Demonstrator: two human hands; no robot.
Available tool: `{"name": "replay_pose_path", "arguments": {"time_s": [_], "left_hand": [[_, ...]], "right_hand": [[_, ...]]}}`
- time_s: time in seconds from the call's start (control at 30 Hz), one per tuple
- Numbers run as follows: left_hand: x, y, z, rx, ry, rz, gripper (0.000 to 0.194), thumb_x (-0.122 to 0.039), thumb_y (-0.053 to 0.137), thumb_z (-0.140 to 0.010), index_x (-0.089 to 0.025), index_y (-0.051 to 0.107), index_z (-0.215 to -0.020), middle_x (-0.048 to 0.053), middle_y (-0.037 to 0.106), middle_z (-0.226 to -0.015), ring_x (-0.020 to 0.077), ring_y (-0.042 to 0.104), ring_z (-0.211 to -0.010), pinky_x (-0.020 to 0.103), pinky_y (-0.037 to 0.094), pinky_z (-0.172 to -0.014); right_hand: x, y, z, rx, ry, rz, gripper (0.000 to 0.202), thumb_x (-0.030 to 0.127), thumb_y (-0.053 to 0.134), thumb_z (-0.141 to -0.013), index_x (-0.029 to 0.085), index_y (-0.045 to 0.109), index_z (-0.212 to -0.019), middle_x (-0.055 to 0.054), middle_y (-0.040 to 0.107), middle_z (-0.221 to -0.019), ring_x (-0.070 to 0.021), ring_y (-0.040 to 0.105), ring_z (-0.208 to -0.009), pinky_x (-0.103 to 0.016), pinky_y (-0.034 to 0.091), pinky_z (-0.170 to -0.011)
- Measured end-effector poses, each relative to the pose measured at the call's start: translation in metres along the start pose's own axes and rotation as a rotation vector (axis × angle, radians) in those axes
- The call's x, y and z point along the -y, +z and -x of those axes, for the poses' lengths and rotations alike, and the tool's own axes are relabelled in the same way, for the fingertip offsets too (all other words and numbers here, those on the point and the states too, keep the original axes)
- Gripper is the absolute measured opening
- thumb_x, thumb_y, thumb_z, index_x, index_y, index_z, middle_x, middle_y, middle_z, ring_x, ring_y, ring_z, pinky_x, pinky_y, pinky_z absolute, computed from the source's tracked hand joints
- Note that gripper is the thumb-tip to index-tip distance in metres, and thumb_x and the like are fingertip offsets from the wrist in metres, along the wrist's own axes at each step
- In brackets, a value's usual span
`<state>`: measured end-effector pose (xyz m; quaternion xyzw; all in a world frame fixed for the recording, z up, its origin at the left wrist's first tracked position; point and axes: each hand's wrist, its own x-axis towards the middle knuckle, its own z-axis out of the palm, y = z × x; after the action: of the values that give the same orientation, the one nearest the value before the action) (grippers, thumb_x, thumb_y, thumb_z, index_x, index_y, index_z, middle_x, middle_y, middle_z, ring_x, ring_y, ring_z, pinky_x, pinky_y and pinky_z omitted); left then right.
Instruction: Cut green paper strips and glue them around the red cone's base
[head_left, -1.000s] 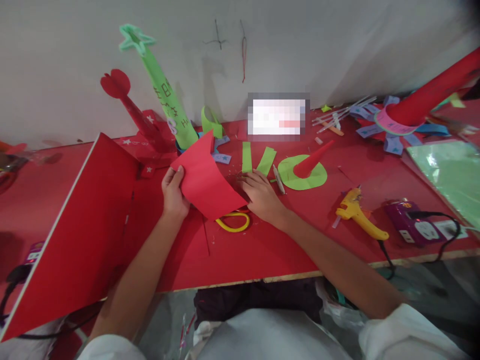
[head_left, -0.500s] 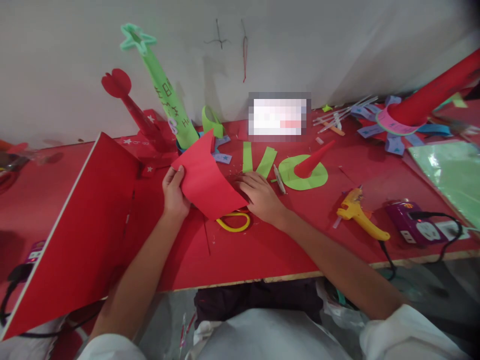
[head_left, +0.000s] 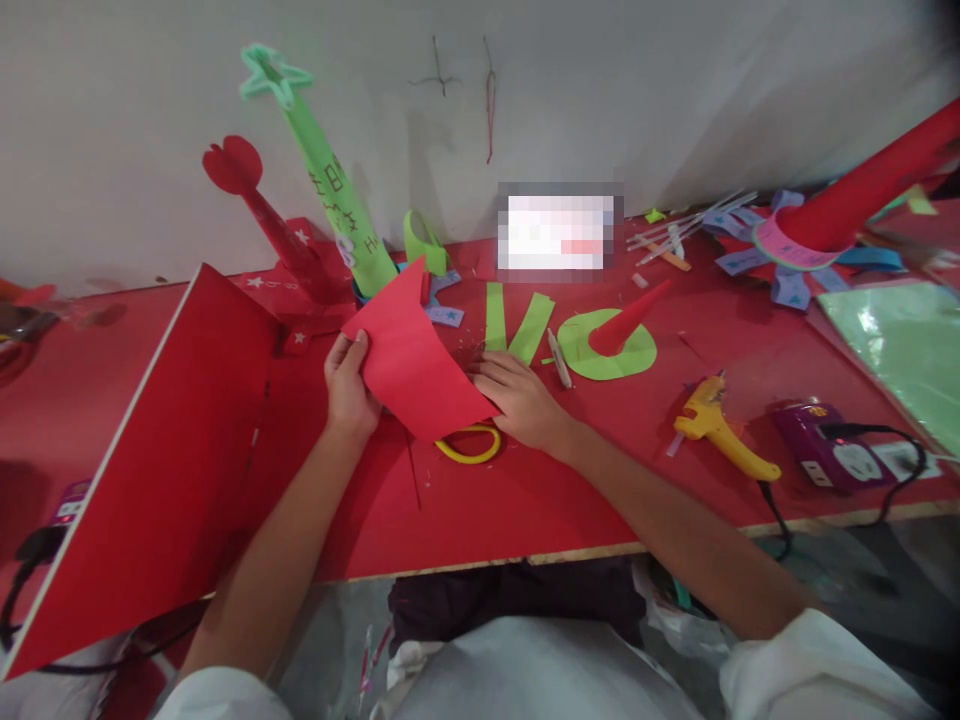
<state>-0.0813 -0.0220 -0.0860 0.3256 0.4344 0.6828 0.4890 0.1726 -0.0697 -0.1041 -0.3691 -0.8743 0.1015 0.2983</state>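
Head view: left hand [head_left: 346,388] pinching left edge of red paper sheet [head_left: 411,360], raised and curled above red table [head_left: 540,500]. Right hand [head_left: 521,398] flat, fingers spread on sheet's right edge; yellow scissors handle [head_left: 469,448] beneath; yellow glue gun [head_left: 718,434] well apart to right

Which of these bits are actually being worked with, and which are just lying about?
In use: red paper sheet, held by left hand; right hand at its edge; yellow-handled scissors beneath.

Lying about: glue gun, green strips, small red cone, power strip.
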Motion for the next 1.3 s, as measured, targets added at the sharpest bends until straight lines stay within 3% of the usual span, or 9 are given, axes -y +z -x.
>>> {"name": "replay_pose_path", "arguments": {"time_s": [0.57, 1.1, 1.3], "left_hand": [[0.0010, -0.0015, -0.0008, -0.013, -0.010, 0.005, 0.030, -0.042, 0.096, -0.074, -0.025, 0.076, -0.088, 0.001, 0.081, -0.093, 0.0151, 0.077, -0.078, 0.022, 0.065, -0.067], [0.0021, -0.0018, -0.0005, -0.003, 0.000, -0.020, 0.033, -0.044, 0.094, -0.076, -0.024, 0.077, -0.096, 0.002, 0.082, -0.096, 0.0174, 0.079, -0.085, 0.025, 0.065, -0.073], [0.0007, 0.0013, 0.0015, -0.009, -0.002, -0.007, 0.035, -0.044, 0.097, -0.071, -0.024, 0.076, -0.090, 0.001, 0.082, -0.092, 0.0144, 0.076, -0.076, 0.021, 0.064, -0.066]], "right_hand": [[-0.0020, 0.0028, 0.0021, 0.019, -0.031, -0.012, 0.034, 0.020, 0.061, -0.101, 0.019, 0.072, -0.134, -0.016, 0.075, -0.132, -0.0340, 0.059, -0.140, -0.055, 0.048, -0.121], [-0.0025, 0.0043, 0.0031, 0.031, -0.040, -0.006, 0.036, 0.018, 0.064, -0.099, 0.018, 0.072, -0.134, -0.016, 0.074, -0.132, -0.0341, 0.059, -0.141, -0.055, 0.048, -0.121], [-0.0032, 0.0050, 0.0032, 0.016, -0.073, 0.006, 0.031, 0.025, 0.062, -0.102, 0.016, 0.073, -0.130, -0.017, 0.076, -0.124, -0.0336, 0.062, -0.136, -0.053, 0.048, -0.120]]}}
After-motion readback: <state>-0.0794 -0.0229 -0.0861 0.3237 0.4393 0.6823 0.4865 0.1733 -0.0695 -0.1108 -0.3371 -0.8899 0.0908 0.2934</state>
